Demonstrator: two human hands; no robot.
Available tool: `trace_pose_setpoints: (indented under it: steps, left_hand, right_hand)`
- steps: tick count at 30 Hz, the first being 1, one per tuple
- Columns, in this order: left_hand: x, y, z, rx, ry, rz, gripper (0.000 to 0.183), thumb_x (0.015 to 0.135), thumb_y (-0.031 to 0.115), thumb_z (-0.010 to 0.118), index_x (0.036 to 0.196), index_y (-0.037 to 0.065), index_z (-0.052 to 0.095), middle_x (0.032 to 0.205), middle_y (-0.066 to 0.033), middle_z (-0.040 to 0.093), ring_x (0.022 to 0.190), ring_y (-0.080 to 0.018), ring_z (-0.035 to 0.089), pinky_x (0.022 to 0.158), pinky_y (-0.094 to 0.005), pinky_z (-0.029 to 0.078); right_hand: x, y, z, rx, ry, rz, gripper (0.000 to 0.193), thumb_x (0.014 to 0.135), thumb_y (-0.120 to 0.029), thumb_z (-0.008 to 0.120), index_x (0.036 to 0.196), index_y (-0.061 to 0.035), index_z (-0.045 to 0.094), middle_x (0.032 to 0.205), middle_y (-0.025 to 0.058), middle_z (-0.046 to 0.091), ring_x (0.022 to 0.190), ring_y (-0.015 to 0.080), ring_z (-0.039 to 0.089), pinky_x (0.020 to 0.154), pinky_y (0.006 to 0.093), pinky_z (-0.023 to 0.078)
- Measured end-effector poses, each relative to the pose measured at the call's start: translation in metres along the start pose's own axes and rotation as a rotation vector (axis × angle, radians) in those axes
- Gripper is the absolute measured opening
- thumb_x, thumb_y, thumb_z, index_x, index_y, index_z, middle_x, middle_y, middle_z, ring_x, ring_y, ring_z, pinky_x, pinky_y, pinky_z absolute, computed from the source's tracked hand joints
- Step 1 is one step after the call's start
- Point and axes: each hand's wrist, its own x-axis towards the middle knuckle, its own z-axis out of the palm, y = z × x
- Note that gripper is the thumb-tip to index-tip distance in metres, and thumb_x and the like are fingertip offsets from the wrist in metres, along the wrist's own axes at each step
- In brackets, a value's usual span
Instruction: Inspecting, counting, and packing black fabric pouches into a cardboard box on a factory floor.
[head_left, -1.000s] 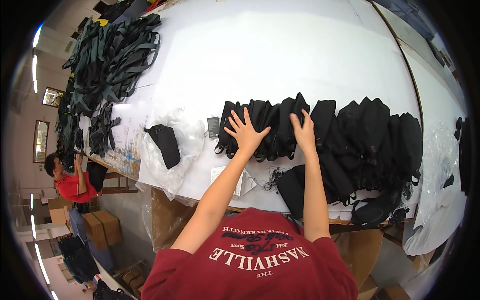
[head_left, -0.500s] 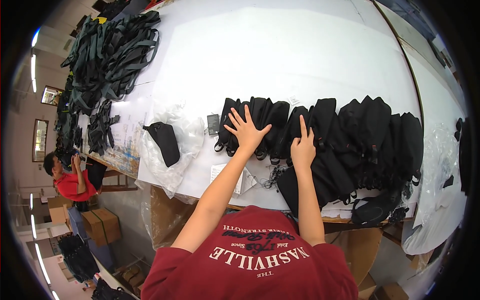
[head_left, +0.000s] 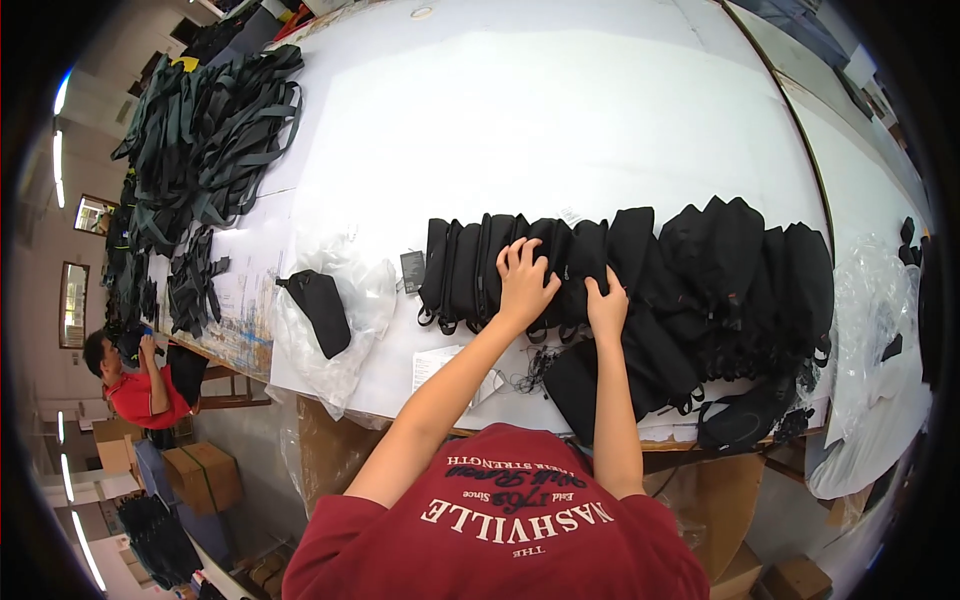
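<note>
Black pouches (head_left: pixel 560 265): lined up in an overlapping row across the near half of the white bench (head_left: pixel 520 110), standing on edge at the left end, slumping into a heap toward the right.
Left hand (head_left: pixel 524 283): flat on top of the row near its middle, fingers (head_left: pixel 515 252) spread wide and pressing down, closed round nothing.
Right hand (head_left: pixel 606 306): just beside the left, resting on the next pouches over, fingers bent over the top edge of one; real pinch or plain rest, cannot tell.
Single pouch (head_left: pixel 320 308): lying apart to the left, on crumpled clear plastic bags (head_left: pixel 345 330) at the bench's near edge.
Small dark tag (head_left: pixel 412 271): between that loner and the row.
Paper sheet (head_left: pixel 440 368): below the row, under the left forearm.
Strap pile (head_left: pixel 205 140): dark green and black webbing, heaped at the far left corner, well apart.
More clear plastic (head_left: pixel 870 330): draped at the right end.
Another person (head_left: pixel 135 385): in red, down at lower left beyond the bench, near cardboard boxes (head_left: pixel 200 478).
</note>
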Motion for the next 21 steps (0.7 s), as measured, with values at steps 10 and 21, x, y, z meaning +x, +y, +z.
trace_pose_setpoints:
  steps: [10, 21]
  left_hand:
    - [0.011, 0.011, 0.001, 0.001, -0.074, -0.152, 0.038, 0.078, 0.023, 0.061, 0.106, -0.001, 0.051, 0.119, -0.0140, 0.045, 0.118, -0.0316, 0.035, 0.100, -0.0451, 0.024]
    - [0.005, 0.021, 0.024, -0.131, -0.205, 0.064, 0.053, 0.095, 0.025, 0.041, 0.139, 0.000, 0.028, 0.145, -0.0165, 0.028, 0.137, -0.0292, 0.020, 0.110, -0.0401, 0.020]
  right_hand:
    - [0.008, 0.003, 0.017, 0.096, -0.036, -0.017, 0.057, 0.091, -0.040, 0.048, 0.134, -0.0027, 0.041, 0.132, 0.0209, 0.046, 0.120, 0.0379, 0.044, 0.100, 0.0375, 0.034]
    - [-0.005, 0.023, 0.019, 0.305, 0.063, -0.002, 0.046, 0.096, -0.030, 0.043, 0.127, 0.0040, 0.047, 0.122, 0.0201, 0.055, 0.112, 0.0258, 0.053, 0.095, 0.0297, 0.038]
